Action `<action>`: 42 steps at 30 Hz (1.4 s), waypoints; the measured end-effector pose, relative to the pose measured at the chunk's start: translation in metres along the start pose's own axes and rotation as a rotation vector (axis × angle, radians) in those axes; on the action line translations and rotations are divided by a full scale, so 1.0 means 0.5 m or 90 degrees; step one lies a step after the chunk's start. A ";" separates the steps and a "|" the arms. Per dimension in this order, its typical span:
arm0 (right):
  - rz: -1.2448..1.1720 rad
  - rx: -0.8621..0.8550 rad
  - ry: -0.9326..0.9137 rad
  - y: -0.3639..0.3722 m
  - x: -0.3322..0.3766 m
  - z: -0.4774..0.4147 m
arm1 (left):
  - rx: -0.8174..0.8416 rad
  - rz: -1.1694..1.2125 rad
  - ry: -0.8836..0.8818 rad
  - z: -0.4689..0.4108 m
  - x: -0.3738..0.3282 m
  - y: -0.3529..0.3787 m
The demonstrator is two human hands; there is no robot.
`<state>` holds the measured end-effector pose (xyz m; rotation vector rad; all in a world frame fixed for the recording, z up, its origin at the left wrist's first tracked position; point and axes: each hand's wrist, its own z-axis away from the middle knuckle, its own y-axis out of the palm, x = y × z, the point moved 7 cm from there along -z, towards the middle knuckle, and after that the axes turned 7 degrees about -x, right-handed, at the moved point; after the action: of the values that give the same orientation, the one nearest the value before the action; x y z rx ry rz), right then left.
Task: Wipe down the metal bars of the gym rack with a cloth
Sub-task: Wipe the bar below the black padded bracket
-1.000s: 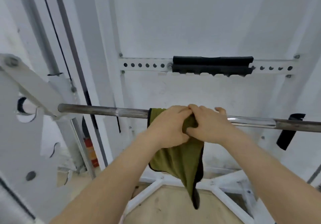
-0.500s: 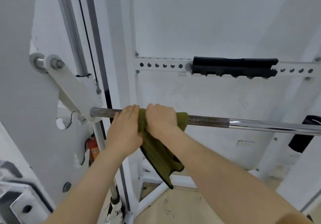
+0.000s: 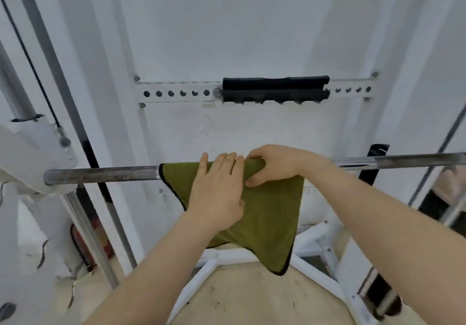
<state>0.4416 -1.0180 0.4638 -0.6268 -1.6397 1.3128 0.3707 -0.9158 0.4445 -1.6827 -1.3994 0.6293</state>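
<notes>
A long steel bar point(image 3: 100, 174) runs across the rack at mid height. An olive green cloth point(image 3: 272, 213) with a dark edge hangs over its middle and drapes down in front. My left hand point(image 3: 216, 191) lies flat on the cloth with straight fingers pointing up over the bar. My right hand point(image 3: 274, 164) is just to its right, fingers and thumb curled round the cloth's folded top edge on the bar.
A white holed crossbeam with a black pad point(image 3: 276, 89) is fixed on the wall above. White uprights and a chrome guide rod point(image 3: 85, 226) stand at left. White base struts point(image 3: 209, 269) sit low over the wooden floor. A black strap point(image 3: 373, 163) hangs behind the bar at right.
Both hands and the cloth have slid right along the bar from its left end. The cloth is now spread wider, and my left hand has flattened from a grip.
</notes>
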 end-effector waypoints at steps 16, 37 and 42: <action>0.116 -0.356 -0.013 -0.043 -0.071 0.036 | 0.035 -0.058 -0.028 -0.145 -0.073 0.056; 0.212 -0.215 -0.254 0.177 0.432 -0.189 | -0.001 -0.126 -0.199 0.125 0.513 -0.025; 0.257 -0.262 -0.249 0.170 0.429 -0.174 | 0.225 -0.061 -0.245 0.096 0.521 -0.002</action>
<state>0.4081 -0.7738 0.4573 -1.0386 -2.2178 1.4554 0.3969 -0.6522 0.4545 -1.2504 -1.5142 1.1183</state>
